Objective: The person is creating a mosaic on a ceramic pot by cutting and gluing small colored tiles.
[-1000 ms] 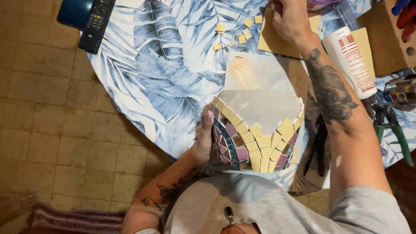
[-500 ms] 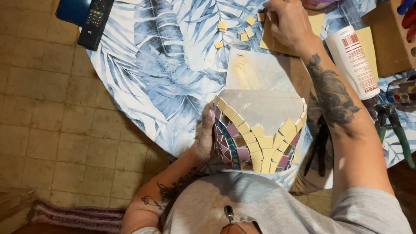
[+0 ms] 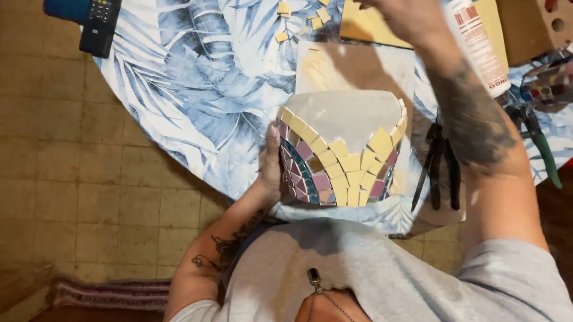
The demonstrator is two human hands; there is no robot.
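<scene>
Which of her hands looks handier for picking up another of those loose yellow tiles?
Probably the right hand: it hovers at the table's far side, close to the loose yellow tiles. The left hand is busy gripping the mosaic pot at its side.

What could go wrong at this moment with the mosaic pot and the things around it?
1. Only the left hand steadies the mosaic pot, which sits near the table edge; it might tip or slide off.
2. The right hand is up by the loose yellow tiles; its forearm passes close to the glue bottle and may knock it.
3. The pliers lie close to the pot and could be bumped.
</scene>
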